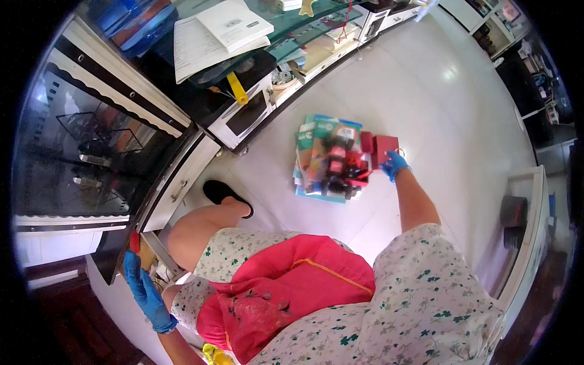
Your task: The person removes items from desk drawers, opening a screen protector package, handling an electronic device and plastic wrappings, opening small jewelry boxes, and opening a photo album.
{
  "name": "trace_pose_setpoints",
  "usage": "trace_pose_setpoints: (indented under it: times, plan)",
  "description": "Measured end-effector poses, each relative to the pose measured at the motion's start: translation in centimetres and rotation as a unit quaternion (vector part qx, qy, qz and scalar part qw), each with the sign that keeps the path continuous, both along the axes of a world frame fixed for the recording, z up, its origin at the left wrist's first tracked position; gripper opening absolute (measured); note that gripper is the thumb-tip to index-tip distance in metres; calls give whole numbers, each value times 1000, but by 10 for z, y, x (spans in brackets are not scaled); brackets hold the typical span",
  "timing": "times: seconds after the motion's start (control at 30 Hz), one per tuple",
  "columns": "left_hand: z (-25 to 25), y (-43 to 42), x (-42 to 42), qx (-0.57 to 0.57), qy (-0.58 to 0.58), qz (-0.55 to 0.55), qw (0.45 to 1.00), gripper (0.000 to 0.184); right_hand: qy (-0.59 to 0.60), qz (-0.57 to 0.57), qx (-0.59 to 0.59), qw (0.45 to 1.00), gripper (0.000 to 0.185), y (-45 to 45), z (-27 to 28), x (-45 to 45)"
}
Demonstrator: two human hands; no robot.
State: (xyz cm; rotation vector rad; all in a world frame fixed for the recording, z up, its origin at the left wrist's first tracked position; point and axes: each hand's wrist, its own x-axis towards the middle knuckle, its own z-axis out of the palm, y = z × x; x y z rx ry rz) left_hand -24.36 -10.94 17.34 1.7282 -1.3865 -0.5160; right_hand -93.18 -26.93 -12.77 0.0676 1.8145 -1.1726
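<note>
My right hand (395,166), in a blue glove, reaches out over the floor and its fingers close on the lower edge of a small red box (385,148). Beside the box, a red and black toy vehicle with chunky black wheels (338,163) lies on a stack of colourful books (308,146); it is slightly blurred. My left hand (148,296), also gloved in blue, is held at the far left with its fingers stretched out and nothing visible in them. It is near an open drawer (159,250) with mixed items inside.
A black and white cabinet (201,152) runs along the left. Papers (210,42) and a yellow-handled roller (238,90) lie on top of it. My foot in a black slipper (222,193) rests on the pale tiled floor (426,79). A white shelf unit (528,243) stands at the right.
</note>
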Motion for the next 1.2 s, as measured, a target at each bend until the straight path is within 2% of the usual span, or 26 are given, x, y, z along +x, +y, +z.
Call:
trace_pose_setpoints:
  times: [0.03,0.13,0.2,0.3,0.37,0.4,0.47,0.6,0.7,0.77,0.8,0.83,0.87,0.9,0.93,0.97,1.03,1.07,1.1,1.2]
  plan:
    - [0,1,-1,-4,2,-3,1000,42,-4,16,19,1000,40,3,0,0]
    - [-7,2,8,-4,8,-3,1000,42,-30,-9,26,999,39,15,0,2]
    - [-7,2,9,1,3,-6,1000,42,-27,20,23,999,39,24,3,0]
    - [-8,2,11,0,1,-12,1000,43,-50,40,26,998,33,35,-2,-8]
    - [-10,2,14,-4,6,-16,1000,43,-43,53,102,992,31,48,-1,-9]
    - [-12,2,16,-6,10,-11,1000,42,-42,53,102,992,31,53,0,-8]
    - [-14,5,17,-7,14,-4,1000,42,-117,101,76,985,28,65,-12,-15]
    - [-15,7,23,-8,-10,1,1000,41,-99,120,72,985,30,74,5,15]
    - [-19,18,40,-3,-35,30,999,41,-97,203,-77,971,21,51,2,35]
    - [-26,28,55,-58,-46,38,997,41,-119,232,-159,952,16,24,0,50]
    - [-32,37,63,-48,-42,52,997,41,-100,271,-222,931,17,14,32,80]
    - [-40,43,72,-43,-32,61,997,41,-162,318,-155,921,22,-6,69,98]
    - [-40,52,76,-34,-53,86,994,40,-226,416,-211,855,37,-33,42,94]
    - [-52,52,82,-35,-90,89,991,39,-157,438,-201,862,39,-42,83,137]
    - [-58,55,87,-6,-35,106,994,37,-81,447,-194,870,40,-25,156,183]
    - [-72,65,106,7,-64,135,989,36,-94,476,-197,852,40,-34,184,234]
    - [-125,88,142,22,31,177,983,35,-113,536,-284,787,43,-28,242,304]
    - [-145,102,156,21,78,205,975,34,-117,550,-284,776,43,-23,267,342]
    - [-146,114,158,36,179,242,953,34,-101,593,-308,737,44,-18,290,379]
    - [-164,140,173,72,268,333,901,37,-116,689,-352,623,44,-7,316,474]
